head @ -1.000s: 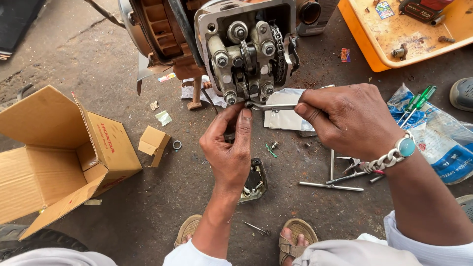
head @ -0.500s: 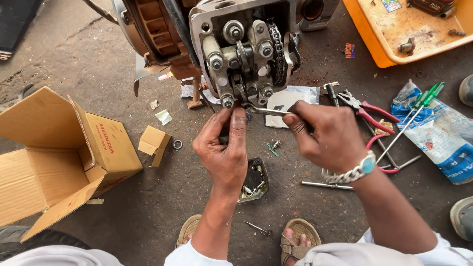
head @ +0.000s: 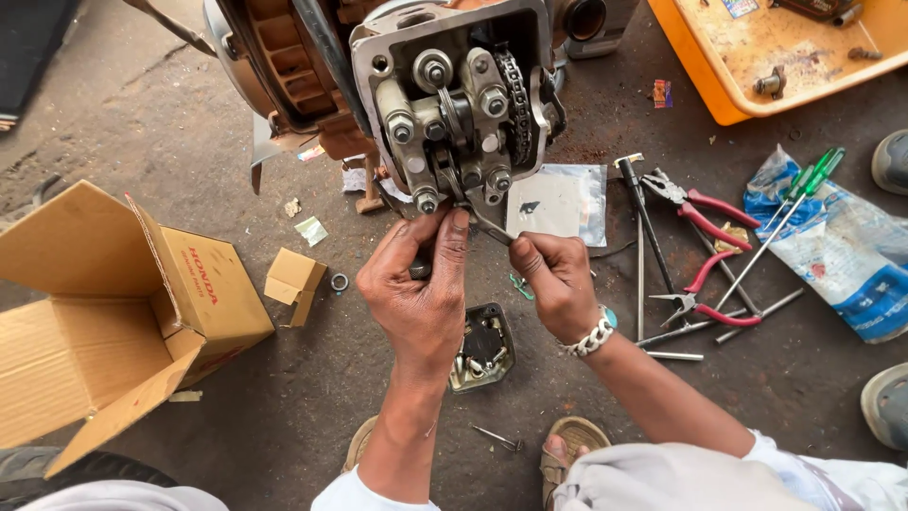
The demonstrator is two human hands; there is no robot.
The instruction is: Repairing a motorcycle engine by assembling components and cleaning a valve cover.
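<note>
An open motorcycle engine head point(head: 454, 104) with rocker arms, bolts and a cam chain hangs above the oily concrete floor. My left hand point(head: 421, 284) reaches up under its lower edge and grips a small dark tool handle against the bottom bolt. My right hand point(head: 558, 279), wearing a chain bracelet, pinches a thin metal strip point(head: 490, 229) whose tip goes in under the same spot. A small metal tray of bolts point(head: 482, 348) lies on the floor between my forearms.
An open cardboard box point(head: 113, 312) and a small box point(head: 293, 279) sit left. Red-handled pliers point(head: 705, 213), rods and green screwdrivers point(head: 804, 185) lie right, beside a blue-white plastic bag point(head: 842, 255). An orange tray point(head: 747, 71) is top right. Shoes of other people point(head: 889, 402) show at right.
My right hand has drawn left toward the engine, uncovering the pliers and rods. It now pinches the thin strip under the head. My left hand stays at the lower bolt.
</note>
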